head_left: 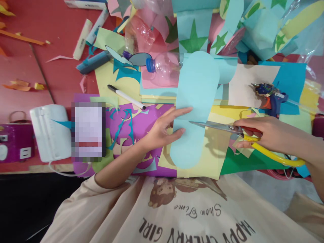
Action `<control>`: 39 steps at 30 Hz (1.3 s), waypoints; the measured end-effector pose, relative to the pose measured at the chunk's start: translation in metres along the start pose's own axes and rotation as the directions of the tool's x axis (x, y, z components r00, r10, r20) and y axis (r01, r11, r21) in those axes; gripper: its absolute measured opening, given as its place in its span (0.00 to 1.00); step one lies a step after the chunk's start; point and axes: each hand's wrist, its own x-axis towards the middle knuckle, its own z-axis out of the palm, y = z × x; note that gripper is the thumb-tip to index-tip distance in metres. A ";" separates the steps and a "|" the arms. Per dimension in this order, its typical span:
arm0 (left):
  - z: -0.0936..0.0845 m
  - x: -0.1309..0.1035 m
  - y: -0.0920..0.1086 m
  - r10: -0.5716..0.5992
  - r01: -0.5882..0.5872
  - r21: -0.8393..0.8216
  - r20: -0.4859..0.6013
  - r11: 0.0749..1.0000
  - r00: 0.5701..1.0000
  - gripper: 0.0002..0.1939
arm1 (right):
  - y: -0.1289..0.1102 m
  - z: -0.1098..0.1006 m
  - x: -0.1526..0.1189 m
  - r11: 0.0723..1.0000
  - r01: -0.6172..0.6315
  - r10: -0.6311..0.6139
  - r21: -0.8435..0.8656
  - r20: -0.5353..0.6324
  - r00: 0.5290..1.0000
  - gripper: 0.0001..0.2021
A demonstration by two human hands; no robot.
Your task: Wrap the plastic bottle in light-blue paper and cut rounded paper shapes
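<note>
A long light blue paper piece (196,84) with rounded ends lies in front of me, with a line across it. My left hand (168,128) holds it at its left edge, index finger and thumb apart on top; its other fingers are partly hidden. In my right hand (263,130) are scissors (220,127) with yellow and red handles. Their blade points left across the paper, near the line. Whether a second blade is under the paper, I cannot tell. Pale yellow paper (215,152) lies beneath.
Behind the paper lies a clear plastic bottle (167,65) with a blue cap. A black-and-white marker (126,97) is to the left, near a phone (88,130) and a white case (52,133). A blue glue gun (274,98) lies right. Paper scraps (124,128) cover purple paper.
</note>
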 end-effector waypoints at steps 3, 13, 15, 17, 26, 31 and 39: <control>0.000 0.001 0.001 0.010 -0.010 -0.003 0.014 1.000 1.000 0.31 | 0.001 0.002 0.000 1.000 0.021 -0.021 -0.015 -0.025 0.999 0.23; 0.000 0.002 -0.001 0.014 -0.015 0.007 0.032 1.000 0.999 0.30 | 0.007 0.003 -0.001 0.990 0.126 -0.133 -0.063 -0.112 0.985 0.26; 0.000 0.002 -0.001 0.012 -0.013 0.020 0.032 1.000 0.999 0.29 | 0.007 0.003 0.000 0.990 0.125 -0.130 -0.059 -0.101 0.986 0.27; 0.000 0.002 -0.001 0.007 -0.008 0.036 0.037 0.999 0.999 0.28 | 0.007 0.002 0.000 0.994 0.093 -0.098 -0.054 -0.094 0.991 0.27; 0.001 0.002 -0.002 0.030 -0.031 0.058 0.012 0.998 0.999 0.29 | 0.003 -0.001 0.000 0.995 -0.078 0.084 -0.063 0.096 0.992 0.19; 0.001 0.002 0.000 0.013 -0.014 0.034 0.025 0.999 1.000 0.30 | 0.001 0.000 0.004 0.997 -0.043 0.050 -0.060 0.124 0.991 0.16; 0.001 0.003 0.002 0.042 -0.044 0.025 0.058 0.999 0.997 0.32 | -0.007 0.002 0.014 0.999 -0.019 0.014 0.040 0.112 0.994 0.27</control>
